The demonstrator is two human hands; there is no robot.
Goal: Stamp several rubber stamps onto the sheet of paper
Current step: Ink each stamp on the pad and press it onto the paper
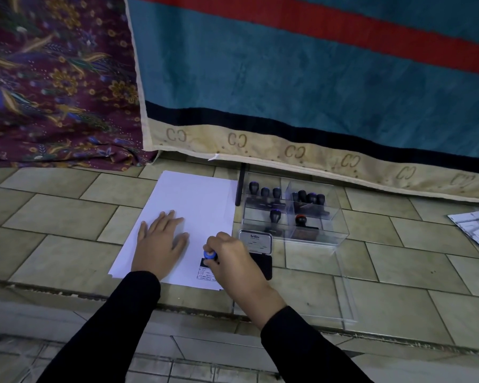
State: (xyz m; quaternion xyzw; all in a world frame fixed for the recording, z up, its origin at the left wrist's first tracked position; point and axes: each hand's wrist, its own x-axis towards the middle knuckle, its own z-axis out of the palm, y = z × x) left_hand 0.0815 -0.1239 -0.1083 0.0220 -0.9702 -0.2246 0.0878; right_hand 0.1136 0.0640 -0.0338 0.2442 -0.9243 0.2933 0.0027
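Observation:
A white sheet of paper [194, 205] lies on the tiled floor. My left hand [159, 243] rests flat on its lower left part, fingers spread. My right hand [234, 261] grips a rubber stamp with a blue knob [209, 255], its dark base down on the paper near the lower right corner. A printed stamp mark [203, 275] shows just below it. An open ink pad with its lid up [256, 241] sits right of my hand. A clear box [293, 214] holds several black-handled stamps and one with a red top [300, 219].
A clear lid [343, 297] lies on the tiles right of my wrist. A black rod [241, 186] stands beside the box. A teal and red cloth [315, 78] and a purple patterned cloth [53, 78] hang behind. Printed paper [476, 228] lies far right.

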